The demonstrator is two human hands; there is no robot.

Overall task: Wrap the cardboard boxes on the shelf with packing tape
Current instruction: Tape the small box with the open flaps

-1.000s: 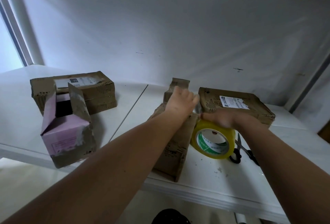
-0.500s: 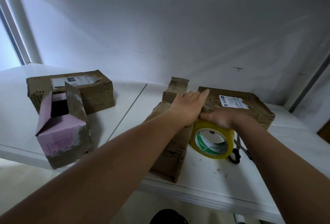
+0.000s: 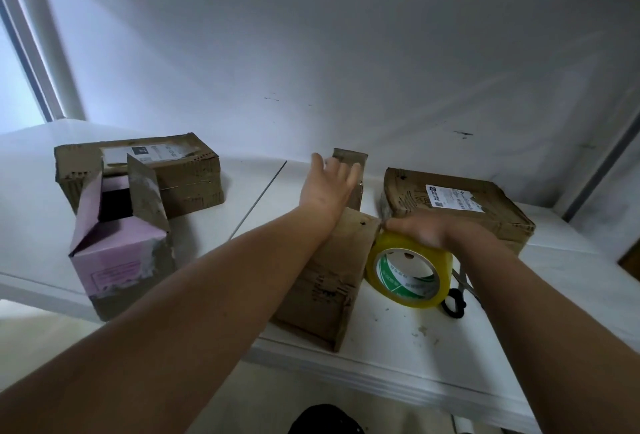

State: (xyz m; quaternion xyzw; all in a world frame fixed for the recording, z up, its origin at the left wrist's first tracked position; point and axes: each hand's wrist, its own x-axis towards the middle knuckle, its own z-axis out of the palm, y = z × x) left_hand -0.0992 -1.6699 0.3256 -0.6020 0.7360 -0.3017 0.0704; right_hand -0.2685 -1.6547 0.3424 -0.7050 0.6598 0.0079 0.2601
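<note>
Left hand (image 3: 327, 188) released, fingers extended over middle box (image 3: 332, 271) on shelf (image 3: 485, 347). Right hand (image 3: 420, 231) grasping tape roll (image 3: 408, 269), at box's 3 o'clock, touching it.

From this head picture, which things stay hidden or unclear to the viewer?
1. Scissors: blades behind the right forearm and the tape roll.
2. Label text on the right box: too small.
3. Top of the middle box: behind the left hand.
4. Inside of the pink box: too dark.
5. Right hand fingers: fingertips out of sight.
</note>
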